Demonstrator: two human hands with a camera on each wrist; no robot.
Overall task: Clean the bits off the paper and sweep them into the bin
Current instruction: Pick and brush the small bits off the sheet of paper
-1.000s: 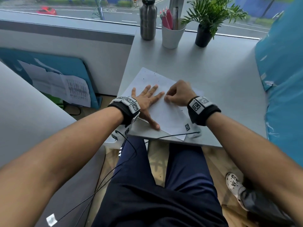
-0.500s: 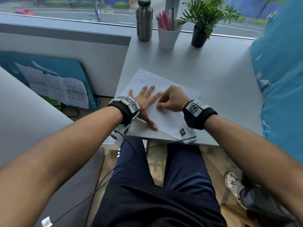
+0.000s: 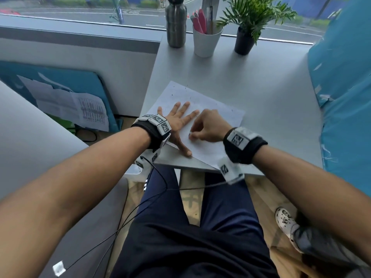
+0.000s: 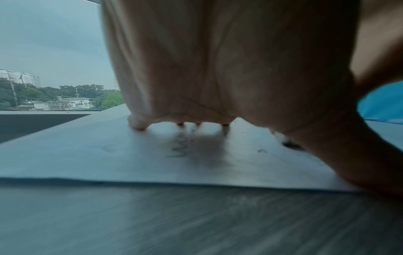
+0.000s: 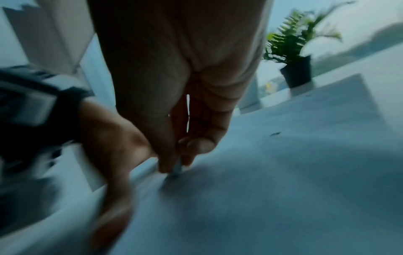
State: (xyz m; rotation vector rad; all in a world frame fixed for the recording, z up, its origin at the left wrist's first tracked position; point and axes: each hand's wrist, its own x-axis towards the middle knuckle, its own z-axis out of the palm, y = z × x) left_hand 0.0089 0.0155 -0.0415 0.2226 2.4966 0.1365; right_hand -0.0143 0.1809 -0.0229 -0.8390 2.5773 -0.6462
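Head view: you look forward and down from above your lap onto the desk [image 3: 261, 109], facing the window, with both forearms reaching in. Left wrist view: set low, almost at the desk surface, looking along the left hand [image 4: 229, 69] across the paper [image 4: 109, 160] toward the window. Right wrist view: close behind the right hand [image 5: 174, 86], tilted and blurred, facing the potted plant [image 5: 298, 57]. All three views share the paper; the head and right wrist views also share the plant.

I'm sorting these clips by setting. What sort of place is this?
Probably an office or study desk by a street-side window: a grey desk with a sheet of paper, a cup of pens, a metal bottle and a potted plant.
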